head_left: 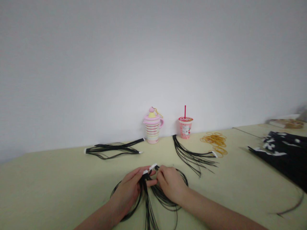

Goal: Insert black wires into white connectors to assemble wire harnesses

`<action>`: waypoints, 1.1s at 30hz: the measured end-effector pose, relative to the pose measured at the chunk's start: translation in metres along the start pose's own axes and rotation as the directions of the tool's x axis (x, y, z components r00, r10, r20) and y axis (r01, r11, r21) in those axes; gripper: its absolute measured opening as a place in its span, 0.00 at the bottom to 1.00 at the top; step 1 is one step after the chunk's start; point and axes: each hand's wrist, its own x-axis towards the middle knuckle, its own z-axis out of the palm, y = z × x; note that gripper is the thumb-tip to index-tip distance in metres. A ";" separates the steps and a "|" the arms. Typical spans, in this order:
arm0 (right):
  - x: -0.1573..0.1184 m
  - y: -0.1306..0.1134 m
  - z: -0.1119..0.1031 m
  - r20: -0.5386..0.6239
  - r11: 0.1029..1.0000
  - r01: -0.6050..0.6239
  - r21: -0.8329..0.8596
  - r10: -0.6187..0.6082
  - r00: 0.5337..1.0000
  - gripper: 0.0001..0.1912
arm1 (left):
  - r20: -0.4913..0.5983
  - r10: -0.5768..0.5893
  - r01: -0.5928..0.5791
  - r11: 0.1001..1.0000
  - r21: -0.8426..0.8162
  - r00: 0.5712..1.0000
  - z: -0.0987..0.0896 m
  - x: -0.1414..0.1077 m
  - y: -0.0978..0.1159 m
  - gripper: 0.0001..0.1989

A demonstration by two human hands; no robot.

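A bundle of thin black wires with white connectors hangs and loops between my hands, just above the table's near part. My left hand is closed on it, with a white connector at the fingertips. Beside that, a second white connector sits between the two hands. My right hand has its fingers curled together at the wires right by this second connector. The fingertips of the right hand are partly hidden, and some wires loop out behind it.
Behind my hands lie a wire harness on the left and another wire harness on the right. A pink pitcher-shaped cup and a drink cup stand by the wall. Rubber bands and black wire bundles lie to the right.
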 end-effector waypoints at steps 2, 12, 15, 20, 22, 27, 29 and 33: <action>-0.001 0.001 0.001 0.001 1.000 0.004 0.003 -0.004 1.000 0.16 | -0.004 -0.008 0.008 1.000 -0.008 1.000 0.000 0.000 0.000 0.12; 0.000 0.004 0.004 -0.037 0.993 0.023 0.114 -0.018 0.999 0.12 | 0.007 0.026 -0.026 1.000 0.014 1.000 0.006 -0.002 0.004 0.11; 0.001 0.005 0.005 -0.047 0.992 0.027 0.121 -0.022 0.999 0.11 | 0.009 0.024 -0.024 1.000 0.017 1.000 0.008 -0.003 0.005 0.10; 0.000 0.006 0.008 -0.082 0.989 0.028 0.148 -0.016 0.997 0.11 | 0.014 0.009 -0.009 1.000 0.013 1.000 0.006 -0.002 0.003 0.11; -0.001 0.006 0.009 -0.101 0.990 0.034 0.137 -0.020 0.995 0.11 | 0.020 0.013 -0.013 1.000 0.001 1.000 0.005 -0.002 0.003 0.11; -0.003 0.006 0.007 -0.115 0.987 0.062 0.145 -0.046 0.992 0.12 | -0.006 0.013 -0.013 1.000 -0.007 1.000 0.008 -0.002 0.003 0.10; -0.003 0.005 0.005 -0.113 0.988 0.078 0.134 -0.063 0.992 0.12 | -0.020 0.004 -0.004 1.000 0.007 1.000 0.010 -0.002 0.004 0.09; -0.003 0.004 0.004 -0.092 0.991 0.088 0.105 -0.078 0.993 0.12 | 0.012 0.017 -0.017 0.999 0.034 1.000 0.008 -0.002 0.002 0.09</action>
